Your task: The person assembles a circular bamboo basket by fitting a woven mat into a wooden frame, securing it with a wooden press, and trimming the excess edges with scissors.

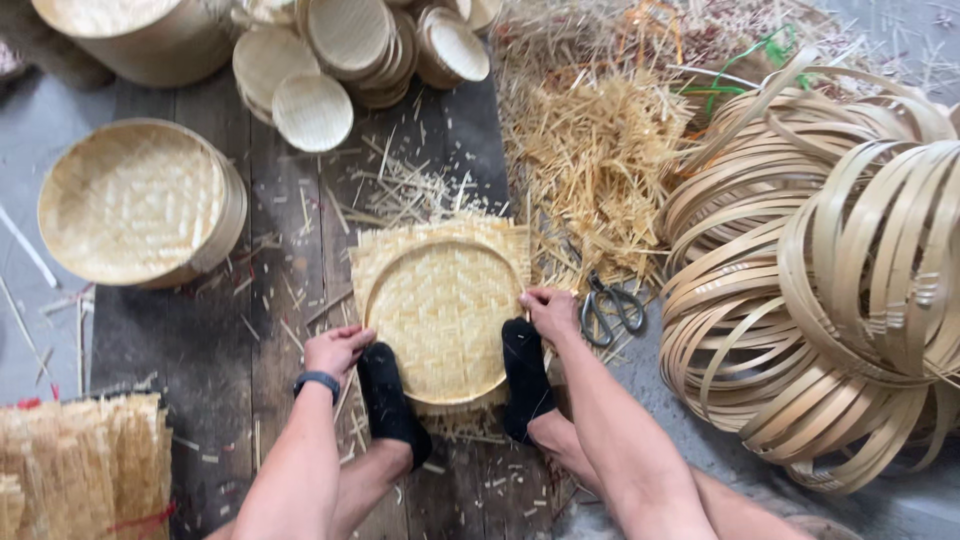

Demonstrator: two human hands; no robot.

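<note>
A square woven bamboo mat (440, 290) lies on the dark wooden floor with a round bamboo hoop (400, 268) pressed into it. Two feet in black socks (388, 395) pin its near edge. My left hand (336, 350) grips the hoop's left rim beside the left foot; a dark watch sits on that wrist. My right hand (550, 310) presses on the hoop's right rim above the right foot.
Scissors (610, 308) lie just right of my right hand. A large pile of bamboo hoops (830, 290) fills the right side. Trimmed bamboo scraps (595, 160) lie behind the mat. Finished woven trays (135, 205) and stacked lids (350, 50) sit at left and back. Bundled strips (85, 465) at lower left.
</note>
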